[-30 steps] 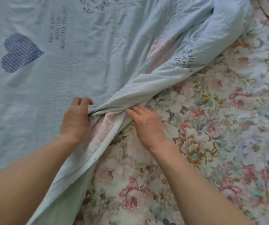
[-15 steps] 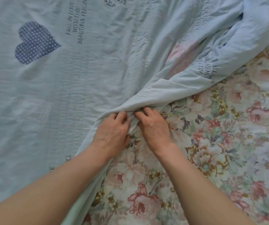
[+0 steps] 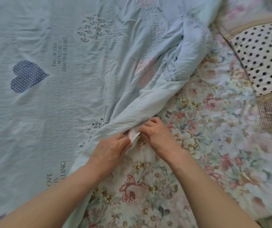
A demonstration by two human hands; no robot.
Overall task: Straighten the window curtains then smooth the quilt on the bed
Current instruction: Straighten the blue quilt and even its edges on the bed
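A pale blue quilt (image 3: 76, 89) with a dotted navy heart and printed lettering covers the left and middle of the bed. Its right edge is bunched into a thick rolled fold running up toward the top right. My left hand (image 3: 110, 150) and my right hand (image 3: 156, 134) meet at the lower end of that fold, both pinching the quilt's edge, where a bit of pink and white lining shows between my fingers. No curtains are in view.
A floral bedsheet (image 3: 214, 145) lies bare to the right of the quilt and under my forearms. A polka-dot pillow (image 3: 266, 60) with beige trim sits at the upper right.
My left hand has come from the quilt's top over to its edge, beside my right hand. Both now pinch the fold, and the view has shifted, bringing the pillow in.
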